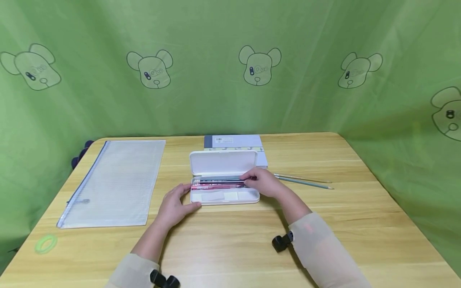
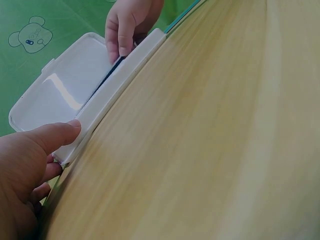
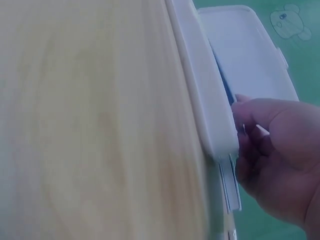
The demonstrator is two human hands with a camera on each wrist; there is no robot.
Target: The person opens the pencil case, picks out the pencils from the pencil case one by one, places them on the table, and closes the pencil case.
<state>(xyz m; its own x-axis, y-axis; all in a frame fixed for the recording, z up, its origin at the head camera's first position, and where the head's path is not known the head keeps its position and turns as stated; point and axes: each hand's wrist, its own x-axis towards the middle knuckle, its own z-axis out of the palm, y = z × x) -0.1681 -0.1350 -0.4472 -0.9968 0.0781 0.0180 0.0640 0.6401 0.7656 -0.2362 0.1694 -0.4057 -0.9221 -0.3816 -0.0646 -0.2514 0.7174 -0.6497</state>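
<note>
An open white pencil case [image 1: 245,196] stands in the middle of the table, its lid [image 1: 223,163] tipped up at the back. Several pencils [image 1: 217,186], pink and dark, lie lengthwise inside it. My left hand [image 1: 173,206] grips the case's left end, the thumb [image 2: 62,135] against the front wall and the other fingers round the end. At the right end, my right hand [image 1: 264,182] reaches in and pinches a dark pencil [image 2: 106,79] between thumb and fingers. Part of that pencil is hidden by the fingers and the case wall.
Two pencils [image 1: 306,182] lie right of the case. Behind it is a lilac notebook [image 1: 234,141]. A translucent zip pouch [image 1: 115,184] lies at the left, with a green ring [image 1: 46,244] near the left edge. A green curtain [image 1: 205,108] hangs around the table.
</note>
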